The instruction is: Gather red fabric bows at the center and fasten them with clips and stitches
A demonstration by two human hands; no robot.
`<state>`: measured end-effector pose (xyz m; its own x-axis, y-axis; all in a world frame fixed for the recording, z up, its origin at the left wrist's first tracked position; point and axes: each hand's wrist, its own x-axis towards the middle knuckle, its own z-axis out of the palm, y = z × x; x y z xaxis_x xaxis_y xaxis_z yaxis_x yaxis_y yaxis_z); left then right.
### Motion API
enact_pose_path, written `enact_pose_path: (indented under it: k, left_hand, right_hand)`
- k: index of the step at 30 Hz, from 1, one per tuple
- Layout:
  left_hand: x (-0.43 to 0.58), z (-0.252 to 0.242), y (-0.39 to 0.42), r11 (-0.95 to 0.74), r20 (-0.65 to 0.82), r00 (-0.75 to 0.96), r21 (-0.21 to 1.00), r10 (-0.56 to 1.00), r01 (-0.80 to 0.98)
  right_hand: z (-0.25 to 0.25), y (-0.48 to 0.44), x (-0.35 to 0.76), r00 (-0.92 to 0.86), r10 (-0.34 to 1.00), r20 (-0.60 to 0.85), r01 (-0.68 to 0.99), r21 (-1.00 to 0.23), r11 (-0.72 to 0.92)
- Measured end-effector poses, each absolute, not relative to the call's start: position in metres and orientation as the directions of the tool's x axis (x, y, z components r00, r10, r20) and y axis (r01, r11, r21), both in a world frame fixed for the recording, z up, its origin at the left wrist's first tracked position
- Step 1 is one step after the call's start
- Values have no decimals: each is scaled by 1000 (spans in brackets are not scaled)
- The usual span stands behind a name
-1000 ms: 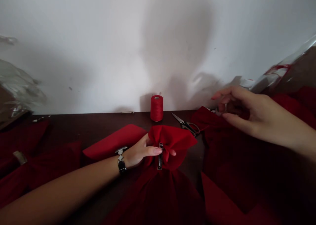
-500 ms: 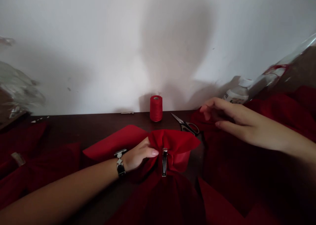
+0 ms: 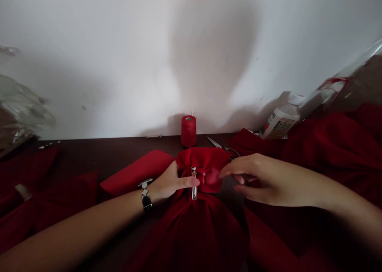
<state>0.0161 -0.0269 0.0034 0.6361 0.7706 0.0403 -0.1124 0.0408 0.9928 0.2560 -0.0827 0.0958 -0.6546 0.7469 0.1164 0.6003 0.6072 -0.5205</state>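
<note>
My left hand grips a gathered bunch of red cloth, with its thumb lying just beside a slim metal hair clip fastened on the bunch. Its fingertips show behind the cloth. My right hand is close by on the right, with fingers apart and tips almost at the cloth, holding nothing I can see. Behind the bunch, a pair of scissors lies partly hidden. A red thread spool stands upright beyond it.
The dark wooden table runs along a white wall. Red cloth is heaped at the right and more lies at the left. A white bottle stands back right, and clear plastic film rises beyond it.
My right hand has moved left and down, from above the scissors to the gathered cloth. The bunch and its clip have shifted slightly upward, and the white bottle now shows fully.
</note>
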Motion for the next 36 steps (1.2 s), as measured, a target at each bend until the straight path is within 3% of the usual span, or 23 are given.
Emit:
enact_pose_path:
  k: [4,9,14,22,27,36]
  left_hand:
    - [19,6,-27,94,21,598,983,801,-160]
    - [22,14,-30,284,-18,702,921,712,-266]
    - [27,17,-32,389,-17,733,856,680,-340]
    - [29,12,-44,397,-25,808,880,588,-262]
    - [31,17,-45,392,-176,772,915,611,-101]
    - [28,11,-34,694,-195,908,709,370,-130]
  right_hand:
    - [76,-74,244,-627,772,106,619,-534,576]
    - [57,-68,235,-462,825,326,612,-556,563]
    - [51,-79,227,-437,779,449,623,-474,622]
    - [53,-81,219,-483,821,303,630,-532,566]
    - [49,-78,222,-488,821,297,657,-495,569]
    - [51,-79,222,-492,828,268,625,-554,550]
